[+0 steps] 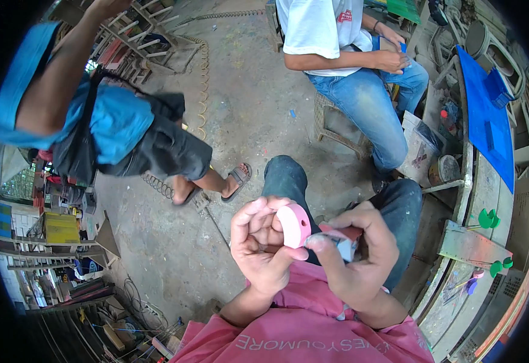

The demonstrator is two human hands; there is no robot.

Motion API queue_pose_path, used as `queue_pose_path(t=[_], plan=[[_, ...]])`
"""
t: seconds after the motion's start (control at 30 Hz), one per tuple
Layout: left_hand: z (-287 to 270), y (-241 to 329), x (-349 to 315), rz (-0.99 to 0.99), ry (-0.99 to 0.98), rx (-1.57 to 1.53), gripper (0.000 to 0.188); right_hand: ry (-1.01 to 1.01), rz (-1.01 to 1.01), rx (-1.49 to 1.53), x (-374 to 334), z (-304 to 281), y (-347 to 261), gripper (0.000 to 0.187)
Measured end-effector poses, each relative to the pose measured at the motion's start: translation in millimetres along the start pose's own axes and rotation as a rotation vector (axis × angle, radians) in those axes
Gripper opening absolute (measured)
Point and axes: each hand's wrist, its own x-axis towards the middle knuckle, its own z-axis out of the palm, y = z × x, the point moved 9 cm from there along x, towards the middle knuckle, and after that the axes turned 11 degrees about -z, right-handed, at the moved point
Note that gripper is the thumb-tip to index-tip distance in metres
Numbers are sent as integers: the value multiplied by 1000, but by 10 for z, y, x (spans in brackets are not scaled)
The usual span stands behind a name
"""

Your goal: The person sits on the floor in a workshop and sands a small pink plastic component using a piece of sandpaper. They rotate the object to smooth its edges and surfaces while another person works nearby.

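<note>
Pink piece [294, 226] in left hand [261, 248]; reddish sheet [350, 232] in right hand [364, 257]

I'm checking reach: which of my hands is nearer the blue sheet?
Right. In view, the right hand is lower left of the blue sheet; the left hand, holding a pink piece, is farther left.

You're in a workshop: stained concrete floor [240, 91], coiled hose [203, 91] across it, wooden frames [149, 44] piled up, cluttered wooden counter [484, 189] on your right, 2 other people nearby.
</note>
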Motion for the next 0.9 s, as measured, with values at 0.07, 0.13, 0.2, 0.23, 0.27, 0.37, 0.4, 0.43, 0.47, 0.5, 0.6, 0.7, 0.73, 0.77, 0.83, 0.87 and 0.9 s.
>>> queue_pose_path(t=[0.07, 0.13, 0.2, 0.23, 0.27, 0.37, 0.4, 0.43, 0.47, 0.5, 0.6, 0.7, 0.73, 0.77, 0.83, 0.87, 0.9], plan=[[18, 20, 6, -2, -34, 31, 79, -3, -23, 19, -38, 43, 4, 24], [41, 17, 5, 6, -56, 43, 79, 10, -14, 45, -82, 58, 61, 24], [61, 25, 2, 30, -61, 43, 78, 49, -6, 43, -83, 34, 75, 24], [67, 25, -2, 27, -58, 51, 77, 69, -2, 42, -83, 21, 80, 25], [83, 24, -1, 28, -57, 55, 75, 77, 6, 52, -76, 19, 88, 25], [122, 37, 2, 50, -76, 95, 72, 97, 21, 72, -61, 15, 108, 26], [134, 39, 0, 61, -85, 113, 71, 101, 19, 72, -58, 11, 115, 25], [147, 39, -8, 77, -91, 133, 70, 106, 17, 71, -53, 3, 114, 25], [158, 39, -10, 94, -99, 152, 69, 112, 34, 83, -43, -1, 126, 25], [170, 43, -16, 111, -106, 171, 68, 119, 51, 94, -35, -5, 131, 25], [157, 40, -27, 106, -77, 169, 67, 130, 93, 103, -35, -4, 137, 23], [168, 35, -21, 99, -55, 122, 64, 152, 131, 160, -75, 19, 161, 23], [172, 38, -1, 98, -43, 100, 63, 160, 145, 190, -84, 29, 164, 22], [168, 35, 10, 99, -23, 94, 62, 149, 185, 195, -113, 39, 178, 22], [186, 44, 37, 109, -22, 79, 61, 174, 210, 230, -145, 44, 198, 22], [187, 38, 29, 107, -18, 72, 60, 186, 230, 244, -171, 46, 218, 22], [200, 32, 29, 101, -19, 74, 59, 207, 228, 256, -170, 32, 213, 22]])
